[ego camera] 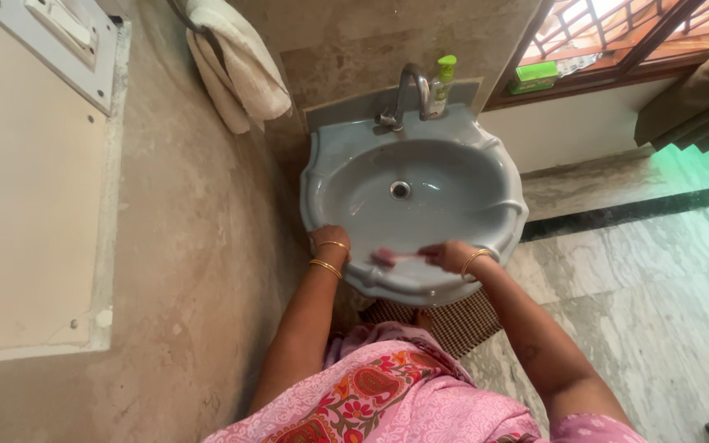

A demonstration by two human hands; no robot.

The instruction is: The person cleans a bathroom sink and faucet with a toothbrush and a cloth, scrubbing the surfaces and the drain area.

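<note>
Brush (pixel 389 258) work at the basin (pixel 486 164): my right hand (pixel 450 255) has its grip closed round the handle end of a small pink brush, whose head lies just left of the grip, against the inner front slope of the grey basin. My left hand (pixel 330 240) rests on the front-left rim, fingers curled over the edge, holding nothing else that I can make out. I judge the brush light and stiff, likely slick if wet, so a hold well back on the handle, as now, suits it. Beyond the grip lies the drain (pixel 400 189), farther still the tap (pixel 408 94) with a green-capped bottle (pixel 443 82) beside it. A towel (pixel 235 66) hangs up and left of the basin.
</note>
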